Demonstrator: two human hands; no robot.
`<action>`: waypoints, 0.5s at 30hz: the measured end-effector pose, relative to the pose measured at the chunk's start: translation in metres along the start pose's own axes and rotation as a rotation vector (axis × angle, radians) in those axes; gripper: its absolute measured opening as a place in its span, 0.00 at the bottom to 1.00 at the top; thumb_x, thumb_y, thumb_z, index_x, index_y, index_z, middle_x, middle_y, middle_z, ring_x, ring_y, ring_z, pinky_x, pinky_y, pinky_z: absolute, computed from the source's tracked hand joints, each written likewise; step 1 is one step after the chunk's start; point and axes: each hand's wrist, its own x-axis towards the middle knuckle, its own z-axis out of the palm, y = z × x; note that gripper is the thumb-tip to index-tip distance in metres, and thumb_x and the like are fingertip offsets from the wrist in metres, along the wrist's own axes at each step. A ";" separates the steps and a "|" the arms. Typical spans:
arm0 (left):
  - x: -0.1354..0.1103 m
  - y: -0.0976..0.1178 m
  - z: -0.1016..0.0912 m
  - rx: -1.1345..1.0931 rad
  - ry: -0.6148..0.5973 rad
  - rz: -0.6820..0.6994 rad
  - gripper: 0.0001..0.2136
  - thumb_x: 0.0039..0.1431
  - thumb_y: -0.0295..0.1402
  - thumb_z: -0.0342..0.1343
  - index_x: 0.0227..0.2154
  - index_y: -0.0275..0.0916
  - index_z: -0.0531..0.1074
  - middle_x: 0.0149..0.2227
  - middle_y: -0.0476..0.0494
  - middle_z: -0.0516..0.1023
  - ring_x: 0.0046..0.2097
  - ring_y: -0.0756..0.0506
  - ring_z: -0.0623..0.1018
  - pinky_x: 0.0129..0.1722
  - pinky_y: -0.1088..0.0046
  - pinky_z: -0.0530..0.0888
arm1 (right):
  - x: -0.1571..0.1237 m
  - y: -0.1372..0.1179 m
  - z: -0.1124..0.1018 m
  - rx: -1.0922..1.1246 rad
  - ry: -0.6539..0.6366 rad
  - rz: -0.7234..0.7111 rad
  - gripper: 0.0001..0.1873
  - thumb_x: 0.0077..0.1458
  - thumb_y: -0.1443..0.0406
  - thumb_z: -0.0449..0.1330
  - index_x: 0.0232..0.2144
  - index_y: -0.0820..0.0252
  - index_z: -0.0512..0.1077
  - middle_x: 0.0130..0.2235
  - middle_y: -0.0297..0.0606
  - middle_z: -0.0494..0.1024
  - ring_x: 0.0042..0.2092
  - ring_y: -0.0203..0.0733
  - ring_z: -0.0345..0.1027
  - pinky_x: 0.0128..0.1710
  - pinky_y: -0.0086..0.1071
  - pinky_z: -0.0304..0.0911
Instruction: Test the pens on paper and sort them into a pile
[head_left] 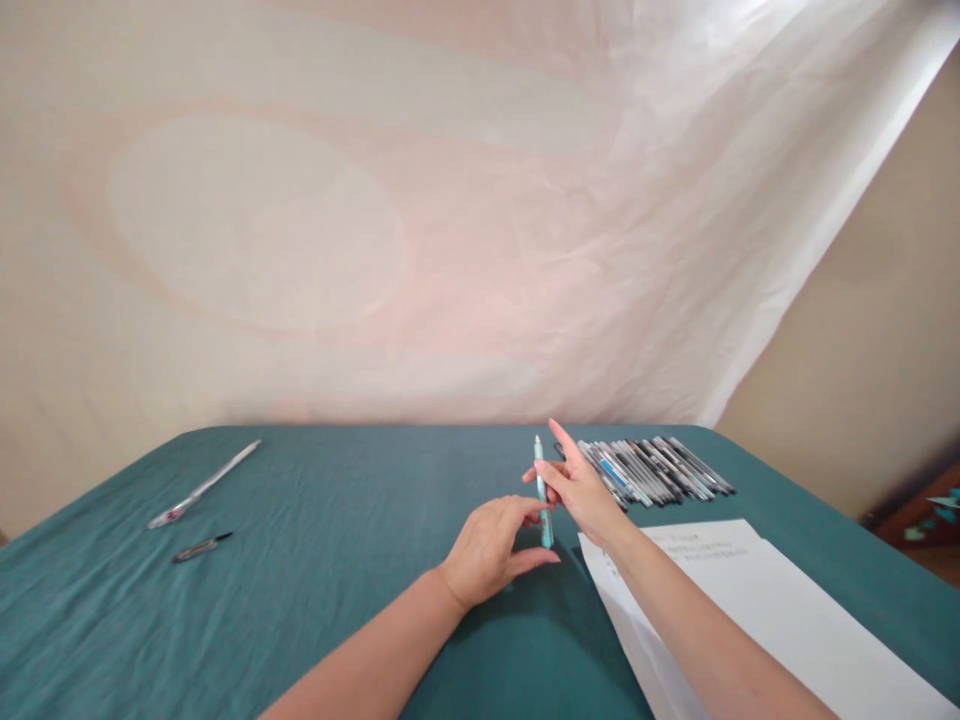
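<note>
A mint-green pen (541,478) stands near upright above the table between my two hands. My right hand (581,490) pinches its upper part between thumb and fingers, while the index finger points up and away. Lower down, my left hand (491,545) has its fingertips on the pen's barrel, with the thumb stretched out by the bottom end. Just behind my right hand lies a row of many pens (652,470), mostly grey, black and clear, with a blue one among them.
White paper sheets (787,620) with faint writing lie under my right forearm. At the left are a long clear wrapper (206,485) and a short dark-tipped pen piece (201,548). A green cloth (337,600) covers the table; a pale sheet (450,250) hangs behind it.
</note>
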 end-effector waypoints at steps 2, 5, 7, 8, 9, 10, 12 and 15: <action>-0.001 -0.001 0.001 -0.008 -0.011 -0.002 0.22 0.51 0.46 0.52 0.47 0.41 0.59 0.38 0.45 0.72 0.39 0.47 0.72 0.41 0.68 0.68 | 0.001 -0.001 -0.002 -0.115 -0.050 -0.033 0.27 0.52 0.58 0.54 0.55 0.51 0.57 0.30 0.33 0.74 0.20 0.29 0.56 0.20 0.25 0.57; -0.002 -0.002 0.002 -0.016 -0.015 -0.017 0.23 0.51 0.46 0.52 0.47 0.41 0.58 0.39 0.45 0.72 0.39 0.47 0.72 0.42 0.68 0.68 | 0.006 -0.011 -0.015 -0.268 -0.085 -0.068 0.18 0.52 0.58 0.52 0.44 0.58 0.69 0.32 0.36 0.75 0.21 0.30 0.59 0.21 0.27 0.58; -0.001 -0.001 0.002 -0.014 -0.025 -0.042 0.25 0.51 0.47 0.52 0.49 0.40 0.56 0.41 0.44 0.72 0.40 0.47 0.72 0.43 0.68 0.68 | 0.009 -0.023 -0.035 -0.289 0.017 -0.122 0.18 0.52 0.58 0.53 0.44 0.58 0.69 0.33 0.37 0.75 0.23 0.31 0.61 0.23 0.27 0.60; -0.001 0.001 0.001 -0.008 -0.047 -0.050 0.25 0.51 0.47 0.51 0.49 0.40 0.56 0.42 0.43 0.72 0.42 0.46 0.72 0.44 0.67 0.67 | 0.010 -0.030 -0.046 -0.271 0.103 -0.150 0.19 0.52 0.59 0.52 0.45 0.57 0.68 0.34 0.37 0.75 0.25 0.32 0.63 0.24 0.27 0.60; 0.000 0.005 0.001 0.002 -0.084 -0.049 0.24 0.52 0.46 0.50 0.50 0.40 0.56 0.44 0.42 0.71 0.43 0.46 0.71 0.45 0.67 0.67 | 0.010 -0.036 -0.059 -0.247 0.178 -0.166 0.19 0.52 0.60 0.53 0.46 0.57 0.67 0.35 0.37 0.75 0.28 0.34 0.65 0.27 0.28 0.61; 0.001 0.009 0.001 0.011 -0.137 -0.034 0.23 0.54 0.45 0.49 0.50 0.41 0.57 0.46 0.42 0.71 0.45 0.46 0.71 0.46 0.66 0.66 | 0.009 -0.042 -0.071 -0.214 0.233 -0.178 0.20 0.51 0.60 0.53 0.47 0.57 0.67 0.36 0.38 0.75 0.32 0.36 0.66 0.30 0.29 0.62; 0.003 0.020 0.001 0.020 -0.266 0.031 0.19 0.57 0.43 0.45 0.50 0.42 0.58 0.49 0.42 0.68 0.50 0.45 0.68 0.48 0.65 0.64 | 0.003 -0.047 -0.092 -0.196 0.294 -0.195 0.23 0.48 0.62 0.56 0.49 0.56 0.65 0.37 0.37 0.74 0.37 0.38 0.66 0.35 0.31 0.62; 0.003 0.036 0.005 0.021 -0.421 0.148 0.21 0.58 0.45 0.43 0.52 0.42 0.58 0.54 0.41 0.63 0.55 0.43 0.63 0.52 0.62 0.60 | -0.018 -0.038 -0.113 -0.251 0.334 -0.166 0.29 0.41 0.61 0.62 0.49 0.56 0.63 0.34 0.35 0.73 0.35 0.38 0.66 0.34 0.31 0.61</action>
